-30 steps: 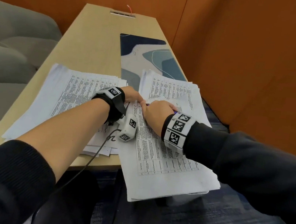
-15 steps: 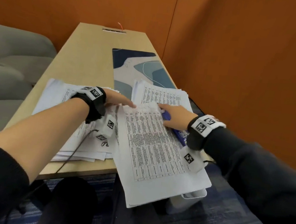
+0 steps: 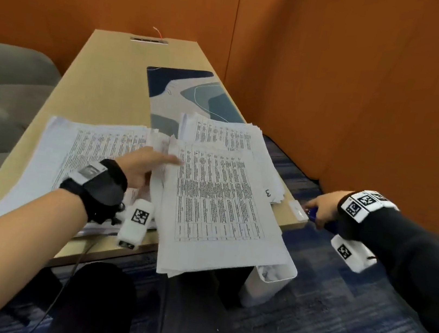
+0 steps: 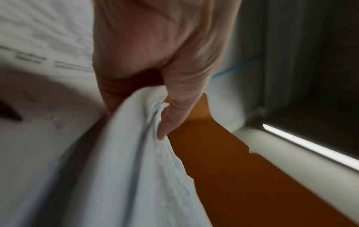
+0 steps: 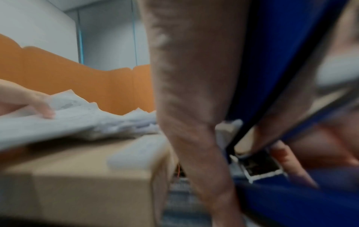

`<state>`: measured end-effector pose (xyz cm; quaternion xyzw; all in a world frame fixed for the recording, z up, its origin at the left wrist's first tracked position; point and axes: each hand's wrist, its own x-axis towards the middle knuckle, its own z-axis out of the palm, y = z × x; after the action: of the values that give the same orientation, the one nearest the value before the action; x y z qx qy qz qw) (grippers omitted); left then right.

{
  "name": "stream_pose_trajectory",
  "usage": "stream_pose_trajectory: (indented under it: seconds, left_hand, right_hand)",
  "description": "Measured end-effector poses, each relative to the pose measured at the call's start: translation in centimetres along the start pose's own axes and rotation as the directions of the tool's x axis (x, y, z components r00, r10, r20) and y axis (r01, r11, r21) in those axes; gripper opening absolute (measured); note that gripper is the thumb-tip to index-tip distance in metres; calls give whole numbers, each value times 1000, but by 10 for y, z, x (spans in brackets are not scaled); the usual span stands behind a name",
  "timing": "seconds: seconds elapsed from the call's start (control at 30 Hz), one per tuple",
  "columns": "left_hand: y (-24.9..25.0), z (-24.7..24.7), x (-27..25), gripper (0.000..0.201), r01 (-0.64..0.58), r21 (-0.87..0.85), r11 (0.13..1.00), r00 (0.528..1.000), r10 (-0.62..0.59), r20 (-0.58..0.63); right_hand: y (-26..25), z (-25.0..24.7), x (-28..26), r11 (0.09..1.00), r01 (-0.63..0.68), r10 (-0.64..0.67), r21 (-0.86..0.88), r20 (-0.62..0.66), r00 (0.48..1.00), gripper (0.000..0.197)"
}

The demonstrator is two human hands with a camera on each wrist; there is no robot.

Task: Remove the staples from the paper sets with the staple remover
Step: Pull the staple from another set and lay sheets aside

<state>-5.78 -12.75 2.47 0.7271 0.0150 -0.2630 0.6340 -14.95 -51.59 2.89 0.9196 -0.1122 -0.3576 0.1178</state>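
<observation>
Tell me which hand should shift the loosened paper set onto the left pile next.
Left. The left hand already pinches the paper set at its top corner, beside the left pile. The right hand grips the blue staple remover off the table's edge.

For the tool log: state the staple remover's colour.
Blue; the staple remover in the right hand shows best in the right wrist view.

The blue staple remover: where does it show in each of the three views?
Head: staple remover at far right, in the right hand, just past the table's corner.
Left wrist: not in it.
Right wrist: fills the right side, gripped.
Shared landmark: the orange wall.
</observation>
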Motion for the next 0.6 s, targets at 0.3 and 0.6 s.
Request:
stream_pose_trajectory:
  seconds: [0.3,0.6]
  left_hand:
    - [101,-15,-18,43,-600,335,727,598,685,-416]
    - [141,11,-14,31,-716,477,509,344,853,-393]
  right_hand:
    - [-38,-64,-73,785,538,-207,306,-690,694,45]
    - [-182,-41,-81,754,556,-656,-350,-447,608,45]
